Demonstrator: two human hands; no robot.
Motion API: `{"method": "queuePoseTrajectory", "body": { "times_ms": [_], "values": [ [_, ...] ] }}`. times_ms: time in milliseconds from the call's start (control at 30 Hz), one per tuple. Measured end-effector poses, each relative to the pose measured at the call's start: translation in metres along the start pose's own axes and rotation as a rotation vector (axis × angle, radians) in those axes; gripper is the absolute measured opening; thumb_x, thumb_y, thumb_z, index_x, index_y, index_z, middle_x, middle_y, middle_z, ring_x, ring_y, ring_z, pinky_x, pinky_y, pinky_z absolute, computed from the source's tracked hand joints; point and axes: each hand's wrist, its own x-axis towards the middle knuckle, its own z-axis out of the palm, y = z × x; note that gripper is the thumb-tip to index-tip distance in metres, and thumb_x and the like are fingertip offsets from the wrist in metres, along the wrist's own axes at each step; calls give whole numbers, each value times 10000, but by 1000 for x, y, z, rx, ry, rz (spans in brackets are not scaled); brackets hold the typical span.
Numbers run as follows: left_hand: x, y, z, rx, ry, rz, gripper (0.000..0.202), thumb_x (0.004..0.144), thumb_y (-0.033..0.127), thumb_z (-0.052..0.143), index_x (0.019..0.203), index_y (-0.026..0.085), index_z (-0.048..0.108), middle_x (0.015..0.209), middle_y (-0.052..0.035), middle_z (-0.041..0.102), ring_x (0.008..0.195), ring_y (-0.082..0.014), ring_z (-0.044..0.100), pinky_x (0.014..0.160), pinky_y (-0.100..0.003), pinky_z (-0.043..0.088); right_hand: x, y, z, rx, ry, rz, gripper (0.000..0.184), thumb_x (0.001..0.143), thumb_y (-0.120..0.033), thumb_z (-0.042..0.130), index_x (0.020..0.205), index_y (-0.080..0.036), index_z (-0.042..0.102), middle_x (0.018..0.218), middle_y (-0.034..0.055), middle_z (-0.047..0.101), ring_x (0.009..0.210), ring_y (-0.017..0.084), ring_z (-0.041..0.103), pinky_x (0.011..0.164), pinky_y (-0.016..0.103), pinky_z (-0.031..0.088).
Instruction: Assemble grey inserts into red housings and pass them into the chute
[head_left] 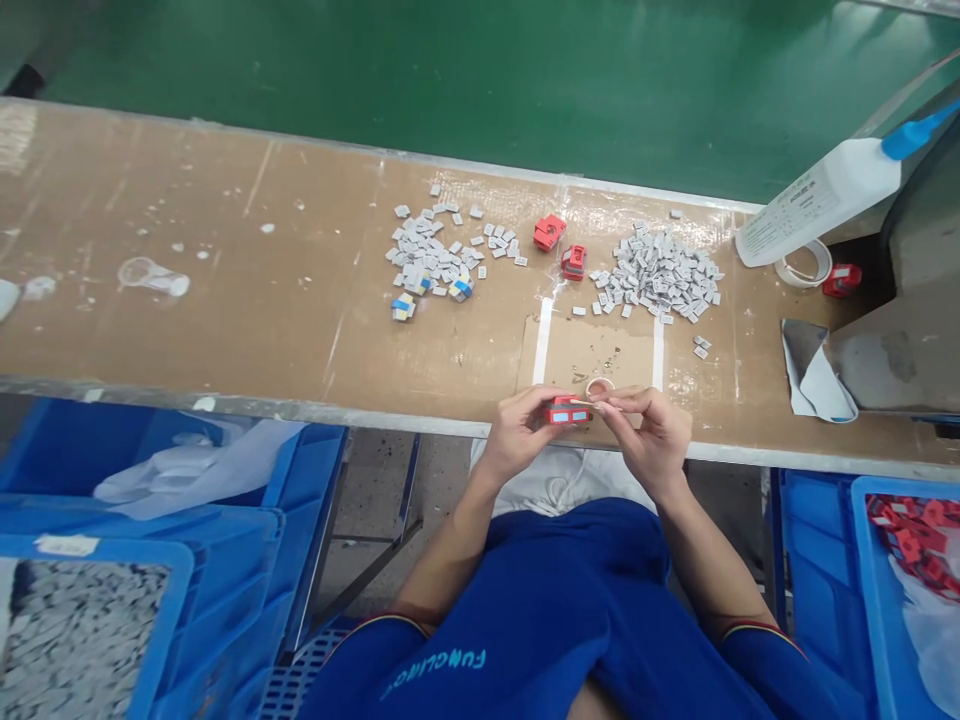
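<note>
My left hand [519,428] is closed around a small red plastic toy vehicle part [564,414], whose side with two pale blue windows faces me. Pinched in my right hand [651,430] is a thin pale stick [581,403], its end at the top of the red part. Just beyond my right fingertips sits a small round white dish [599,386] on a piece of brown card [592,345] edged with white tape. Two more red parts lie further back, one tilted [550,232] and one near it [574,262].
Loose small grey pieces form a right pile [666,272] and a left pile [431,250]. A white bottle with blue nozzle [821,200] leans over a tape roll [804,265] at right. Blue crates hold grey pieces [90,630] and red parts [919,540]. A clear plastic spoon-like item [154,277] lies left.
</note>
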Motion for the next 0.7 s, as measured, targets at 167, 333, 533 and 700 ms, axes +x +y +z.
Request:
{"method": "queuePoseTrajectory", "body": {
  "times_ms": [167,333,533,700],
  "values": [
    [1,2,-1,-10,-13,10,301,901,404,789,1114,193,762,1061,-109,792,945,-216,751,798,-295,598,-1,5,6,-53,-29,-66,119,940,-226,772,899,-268,669,876,19,821,787,214,811,715,341,688],
    [2,4,-1,1,-15,33,278,908,375,783,1116,192,762,1052,-105,791,946,-214,749,804,-294,592,-5,5,8,-178,-13,-77,143,960,-323,758,868,-276,659,841,27,815,767,228,808,673,358,688],
    [1,3,-3,0,-17,8,275,901,373,785,1116,203,767,1055,-98,802,945,-226,755,815,-313,587,-5,1,-7,-113,27,25,140,956,-338,756,891,-269,653,863,50,804,817,247,802,693,393,678],
    [0,-2,-4,-49,-9,-28,318,875,373,816,1144,211,767,1052,-91,807,920,-228,760,840,-330,599,-5,13,-16,-199,103,73,127,962,-330,732,871,-267,671,826,45,743,797,233,739,683,392,628]
  ]
}}
